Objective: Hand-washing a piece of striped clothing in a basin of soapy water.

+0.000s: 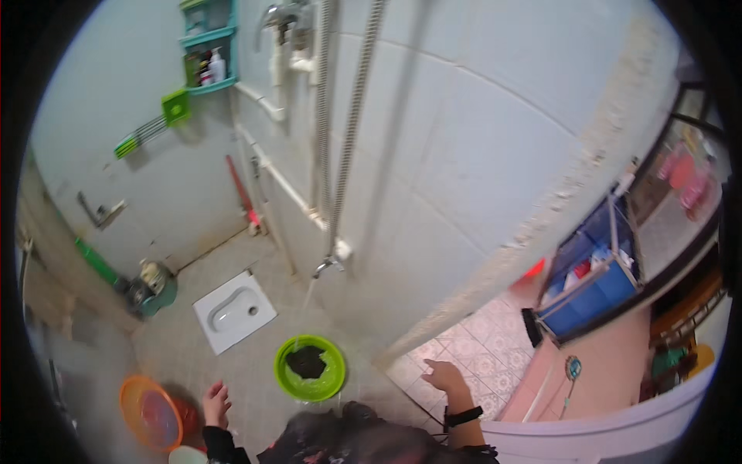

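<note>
A lime-green basin [338, 381] rests on the tiled floor with a dark cloth [306, 361] lying in it. From a wall tap [328, 265] above, a thin stream of water runs down into the basin. My left hand [217, 404] hangs in the air left of the basin, near an orange tub [137, 417]; its fingers are loosely bent and apart, with nothing in them. To the basin's right, my right hand [445, 377] is raised with its fingers partly stretched out, holding nothing. A black band circles the right wrist.
A white squat toilet [224, 325] is set in the floor beyond the basin. Metal shower hoses [352, 116] hang along the wall. A teal corner shelf [210, 89] holds bottles. Past the wall's edge at right are patterned tiles and a blue bin-like container [595, 298].
</note>
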`<control>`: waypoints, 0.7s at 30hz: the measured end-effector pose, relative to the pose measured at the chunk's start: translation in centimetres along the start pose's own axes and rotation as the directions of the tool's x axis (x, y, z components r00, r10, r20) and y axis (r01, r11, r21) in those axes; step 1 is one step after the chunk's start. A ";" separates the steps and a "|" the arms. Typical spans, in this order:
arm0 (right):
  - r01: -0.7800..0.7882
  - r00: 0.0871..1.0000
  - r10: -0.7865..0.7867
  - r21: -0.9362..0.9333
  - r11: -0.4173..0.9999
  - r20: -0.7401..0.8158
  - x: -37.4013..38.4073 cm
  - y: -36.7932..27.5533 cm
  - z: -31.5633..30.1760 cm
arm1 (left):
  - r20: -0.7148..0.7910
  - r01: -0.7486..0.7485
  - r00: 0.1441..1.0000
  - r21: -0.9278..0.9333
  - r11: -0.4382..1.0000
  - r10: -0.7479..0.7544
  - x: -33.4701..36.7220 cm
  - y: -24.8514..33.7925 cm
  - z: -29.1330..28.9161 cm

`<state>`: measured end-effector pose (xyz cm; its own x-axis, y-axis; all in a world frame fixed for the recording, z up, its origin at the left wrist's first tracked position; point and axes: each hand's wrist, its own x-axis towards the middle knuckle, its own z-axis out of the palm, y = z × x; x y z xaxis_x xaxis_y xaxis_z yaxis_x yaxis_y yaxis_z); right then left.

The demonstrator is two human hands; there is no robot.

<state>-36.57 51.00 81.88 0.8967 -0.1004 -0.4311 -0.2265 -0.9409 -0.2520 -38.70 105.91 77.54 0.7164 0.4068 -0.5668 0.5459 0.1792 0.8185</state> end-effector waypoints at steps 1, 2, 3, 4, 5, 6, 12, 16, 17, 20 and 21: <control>-0.032 0.999 0.032 -0.004 0.999 0.005 -1.0 -1.1 -0.9 | 0.016 0.001 1.000 0.008 1.000 -0.001 -0.1 0.3 0.0; -0.001 0.998 0.001 0.001 1.000 -0.063 -0.9 -0.4 0.1 | 0.016 0.002 1.000 0.016 1.000 -0.003 -0.3 0.6 0.4; 0.036 0.991 -0.035 0.001 0.999 -0.131 -0.9 0.3 0.9 | 0.011 0.002 1.000 0.022 1.000 -0.002 -0.4 0.9 0.6; 0.019 0.989 -0.017 0.013 1.000 -0.148 -1.4 -0.1 0.7 | 0.023 -0.035 0.999 0.020 0.999 0.034 0.3 0.4 0.3; 0.007 0.994 -0.002 0.045 0.999 -0.105 -1.9 -0.5 0.3 | 0.042 -0.048 0.998 0.029 0.998 0.047 0.7 -0.1 0.1; -0.007 0.998 0.011 0.077 0.997 -0.063 -2.4 -0.6 0.0 | 0.053 -0.047 0.998 0.027 0.999 0.045 0.8 -0.1 0.1; -0.057 0.997 0.062 0.085 0.995 -0.052 -4.0 0.7 0.5 | 0.070 -0.064 0.996 0.049 0.997 0.060 0.5 0.4 0.7; -0.093 0.995 0.097 0.078 0.993 -0.039 -4.8 1.3 0.6 | 0.090 -0.080 0.993 0.061 0.995 0.074 0.1 0.6 0.7; -0.097 0.994 0.101 0.088 0.991 -0.049 -5.0 1.6 0.8 | 0.079 -0.076 0.994 0.061 0.995 0.071 -0.3 0.7 0.9; -0.103 0.992 0.111 0.111 0.988 -0.061 -5.5 2.2 1.4 | 0.134 -0.104 0.987 0.073 0.992 0.093 -2.8 2.2 1.8; -0.100 0.993 0.107 0.117 0.988 -0.056 -5.7 2.3 1.5 | 0.139 -0.110 0.985 0.075 0.991 0.099 -3.2 2.4 2.0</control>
<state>-42.73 49.92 82.48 0.8873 -0.2180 -0.4064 -0.3576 -0.8818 -0.3075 -38.80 103.29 81.16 0.8205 0.2938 -0.4903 0.4945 0.0655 0.8667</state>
